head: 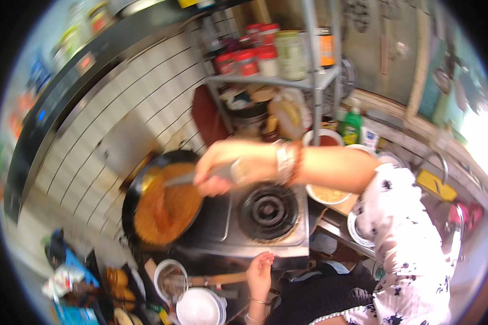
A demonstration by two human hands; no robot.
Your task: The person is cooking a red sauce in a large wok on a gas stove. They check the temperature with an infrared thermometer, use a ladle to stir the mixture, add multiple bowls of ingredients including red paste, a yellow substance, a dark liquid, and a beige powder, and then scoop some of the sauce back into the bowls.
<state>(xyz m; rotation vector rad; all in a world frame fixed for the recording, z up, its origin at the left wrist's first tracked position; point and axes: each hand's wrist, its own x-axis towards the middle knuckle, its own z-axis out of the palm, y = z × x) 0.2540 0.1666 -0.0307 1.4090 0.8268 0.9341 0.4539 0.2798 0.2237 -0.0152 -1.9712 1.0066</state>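
My right hand (217,168) is closed on the grey handle of a cooking utensil (183,178), and reaches from the right over the stove. The utensil's other end lies in an orange-brown sauce (162,203) inside a black wok (130,211) on the left side of the gas stove; motion blur hides its exact shape. At the stove's front edge is my left hand (260,270), fingers loosely bent and nothing visible in them. A wire strainer's wooden handle (223,279) runs up beside it; whether they touch is unclear. Right of the wok, the second burner (267,209) holds no pan.
A white tub (199,307) and a strainer in a white container (171,280) stand in front of the stove. Several red-lidded jars (246,63) are on a metal rack (264,81). Bowls stand under and beside my right arm. Further right is a yellow board (435,185) by the faucet.
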